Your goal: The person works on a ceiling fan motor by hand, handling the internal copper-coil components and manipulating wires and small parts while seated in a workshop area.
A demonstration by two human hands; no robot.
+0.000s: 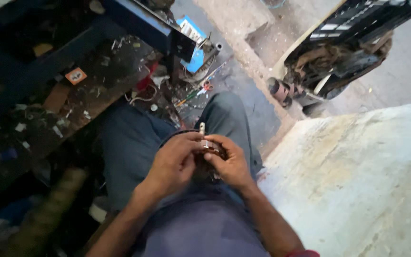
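Seen from the head camera, two hands meet over the lap, and between them sits one small metal part [204, 143] with a pale tip that sticks up above the fingers. The left hand [174, 162] curls round the part from one side, its fingers closed on it. The right hand [229, 162] holds it from the other side, its fingers also closed on it, so the two hands touch each other around the part. The part is too small and too covered to tell what it is. Under the part are two legs in blue trousers [134, 143], and one knee [224, 109] rises just past the part. Beyond the part, on the floor, lies one blue box [193, 43] with wires near it. To the left of the part stands one dark bench [72, 71], covered in little white scraps, with one orange sticker [76, 75] on it. To the right of the part spreads one big pale slab [357, 181]. Far past the part, at the top right, hangs one black machine piece [348, 43].
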